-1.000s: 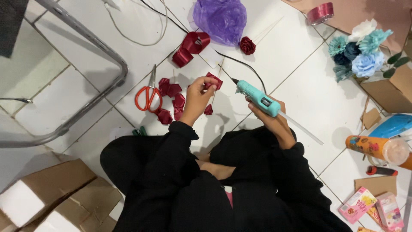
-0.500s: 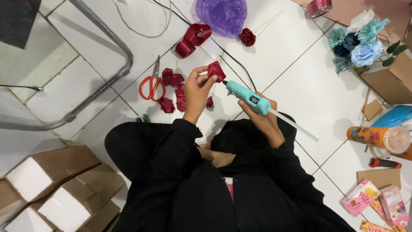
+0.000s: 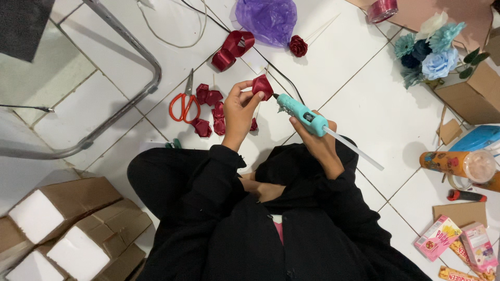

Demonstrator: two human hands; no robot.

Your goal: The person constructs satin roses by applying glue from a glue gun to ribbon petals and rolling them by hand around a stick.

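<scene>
Ribbon petal (image 3: 262, 86), dark red and folded, sits pinched in the fingertips of the left hand (image 3: 238, 112), its lower edge hidden behind them. Right hand (image 3: 316, 141) is clenched around a teal glue gun (image 3: 301, 114), nozzle touching the petal's right side. More red petals (image 3: 209, 109) lie on the floor (image 3: 364, 104) beside orange scissors (image 3: 183, 103). A cardboard box (image 3: 469, 96), cut off at the frame's edge, holds blue paper flowers (image 3: 432, 52).

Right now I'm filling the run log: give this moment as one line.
left hand: pinches dark red ribbon petal | right hand: grips teal glue gun | nozzle at petal | scissors on floor
</scene>
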